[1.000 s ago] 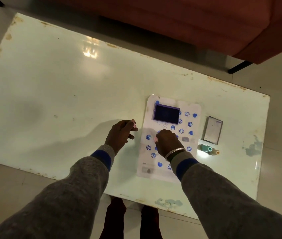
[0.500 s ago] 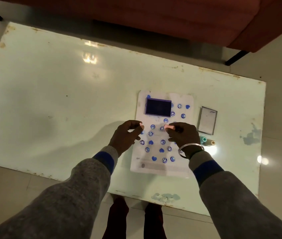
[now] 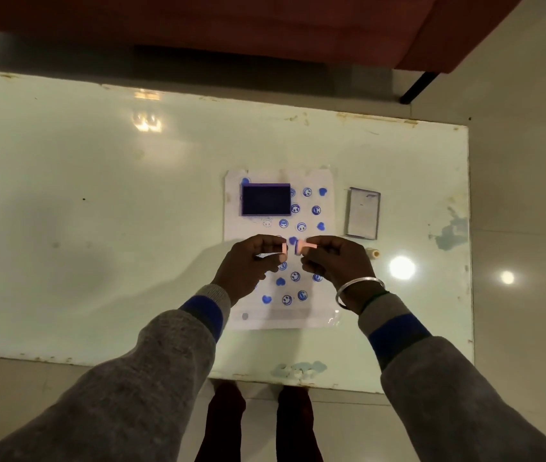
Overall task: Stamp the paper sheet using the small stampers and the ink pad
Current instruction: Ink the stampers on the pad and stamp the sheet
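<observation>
A white paper sheet (image 3: 326, 181) covered with several blue stamp marks lies on the table. The open blue ink pad (image 3: 266, 199) rests on the sheet's far left corner. Above the sheet's middle, my left hand (image 3: 248, 265) pinches a small pink cap (image 3: 284, 249). My right hand (image 3: 338, 260) holds a small pink stamper (image 3: 303, 247) sideways, its end facing the cap with a narrow gap between them.
The ink pad's lid (image 3: 363, 213) lies right of the sheet. A cream stamper (image 3: 372, 252) lies just below the lid, partly hidden by my right hand. The pale table (image 3: 98, 228) ends at a worn near edge. A red sofa (image 3: 265, 25) stands beyond it.
My right hand lifted the pink stamper off the sheet and turned it sideways. Both hands came together over the sheet's middle, so cap and stamper now nearly meet.
</observation>
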